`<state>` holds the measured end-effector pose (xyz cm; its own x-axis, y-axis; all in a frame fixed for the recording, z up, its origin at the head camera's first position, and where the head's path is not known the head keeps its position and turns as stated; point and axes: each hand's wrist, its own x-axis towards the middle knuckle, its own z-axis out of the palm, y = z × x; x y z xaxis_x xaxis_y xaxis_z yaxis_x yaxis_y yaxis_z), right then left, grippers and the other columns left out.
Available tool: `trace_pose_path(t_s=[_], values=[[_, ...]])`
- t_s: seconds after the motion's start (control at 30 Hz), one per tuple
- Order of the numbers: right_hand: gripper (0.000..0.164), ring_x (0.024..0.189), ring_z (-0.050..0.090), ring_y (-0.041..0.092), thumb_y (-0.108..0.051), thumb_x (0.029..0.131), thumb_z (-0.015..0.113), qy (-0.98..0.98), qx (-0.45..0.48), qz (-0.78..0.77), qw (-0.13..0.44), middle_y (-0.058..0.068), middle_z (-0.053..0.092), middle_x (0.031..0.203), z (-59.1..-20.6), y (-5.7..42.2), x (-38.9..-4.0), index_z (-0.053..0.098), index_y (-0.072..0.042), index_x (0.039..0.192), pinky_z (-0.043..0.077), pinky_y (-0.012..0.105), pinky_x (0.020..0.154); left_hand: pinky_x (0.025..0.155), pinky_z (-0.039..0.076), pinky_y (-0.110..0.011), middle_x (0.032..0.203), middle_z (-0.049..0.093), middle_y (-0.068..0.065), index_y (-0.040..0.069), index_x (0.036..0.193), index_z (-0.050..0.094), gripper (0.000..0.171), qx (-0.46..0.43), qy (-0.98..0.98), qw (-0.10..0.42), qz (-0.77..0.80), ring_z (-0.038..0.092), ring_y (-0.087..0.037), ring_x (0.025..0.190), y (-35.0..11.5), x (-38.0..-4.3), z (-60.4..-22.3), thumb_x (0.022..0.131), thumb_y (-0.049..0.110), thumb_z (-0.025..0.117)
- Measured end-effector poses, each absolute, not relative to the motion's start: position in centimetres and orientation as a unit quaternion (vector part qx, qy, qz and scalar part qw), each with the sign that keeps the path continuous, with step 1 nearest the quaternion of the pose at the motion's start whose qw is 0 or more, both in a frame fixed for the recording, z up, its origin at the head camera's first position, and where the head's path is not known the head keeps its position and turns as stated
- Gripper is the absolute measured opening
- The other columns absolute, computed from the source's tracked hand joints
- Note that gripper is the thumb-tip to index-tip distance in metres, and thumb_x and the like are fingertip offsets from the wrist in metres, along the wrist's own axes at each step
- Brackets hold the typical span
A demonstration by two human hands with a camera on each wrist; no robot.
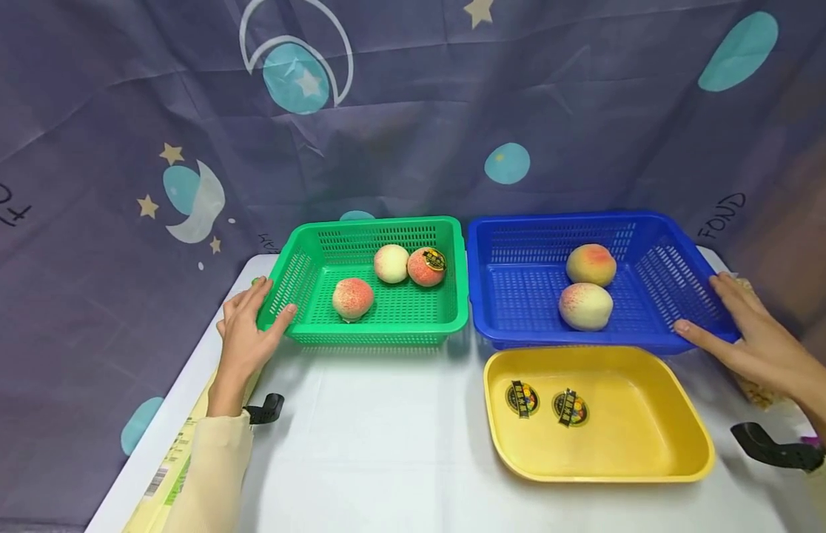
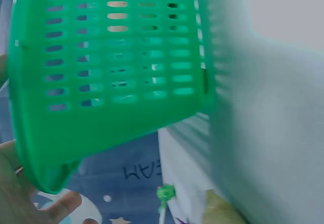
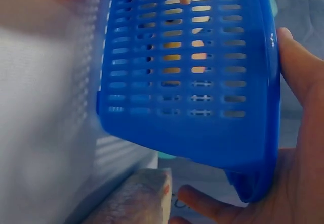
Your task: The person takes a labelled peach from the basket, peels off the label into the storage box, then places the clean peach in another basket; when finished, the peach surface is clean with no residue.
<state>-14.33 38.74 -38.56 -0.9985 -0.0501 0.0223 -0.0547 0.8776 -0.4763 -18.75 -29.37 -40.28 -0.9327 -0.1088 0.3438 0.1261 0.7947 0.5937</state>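
Note:
Both hands rest at the outer front corners of two baskets. My left hand (image 1: 243,333) touches the left rim of a green plastic basket (image 1: 373,329), thumb spread over its front corner. Three peaches lie inside: a reddish one (image 1: 352,299), a pale one (image 1: 391,263) and a red one (image 1: 426,267) bearing a black label. At the right rim of a blue plastic basket (image 1: 519,333), my right hand (image 1: 753,333) is spread, its thumb on the rim in the right wrist view. That basket holds an orange-yellow peach (image 1: 591,265) and a pale peach (image 1: 585,306).
In front of the blue basket stands a yellow tray (image 1: 626,459) with two black round labels (image 1: 522,399) on its floor. A yellowish printed package (image 1: 163,466) lies along the table's left edge. Dark patterned cloth (image 1: 413,148) hangs behind the white table (image 1: 380,437).

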Motion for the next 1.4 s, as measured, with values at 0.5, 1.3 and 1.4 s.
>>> trace_pose_path(t_s=[0.5, 1.3, 1.4], values=[[0.080, 0.142, 0.010, 0.069, -0.040, 0.100, 0.059, -0.962, 0.054, 0.253, 0.084, 0.033, 0.013, 0.166, -35.0, 34.9, -17.2, 0.024, 0.001, 0.160, 0.004, 0.086, 0.102, 0.106, 0.018, -0.067, 0.167, 0.031, -0.008, 0.011, 0.158, 0.037, 0.080, 0.018, -0.942, 0.155, -0.298, 0.025, -0.043, 0.148, -29.8, -19.0, -40.8, 0.095, 0.055, 0.062], [0.050, 0.143, 0.046, 0.035, -0.019, 0.092, 0.077, -0.887, 0.299, 0.352, 0.024, 0.010, 0.060, 0.145, -32.9, 16.7, -23.5, 0.063, -0.015, 0.140, 0.037, 0.060, 0.115, 0.104, 0.021, -0.068, 0.170, 0.026, -0.001, 0.020, 0.161, 0.033, 0.082, 0.041, -0.939, 0.127, -0.316, 0.026, -0.046, 0.148, -29.6, -18.5, -41.2, 0.094, 0.056, 0.065], [0.048, 0.141, 0.048, 0.035, -0.019, 0.092, 0.077, -0.881, 0.326, 0.344, 0.006, 0.011, 0.062, 0.143, -32.9, 14.7, -24.5, 0.064, -0.015, 0.139, 0.038, 0.059, 0.114, 0.104, 0.021, -0.068, 0.170, 0.025, -0.001, 0.020, 0.161, 0.033, 0.082, 0.041, -0.940, 0.124, -0.316, 0.026, -0.047, 0.148, -29.6, -18.4, -41.2, 0.094, 0.056, 0.064]])
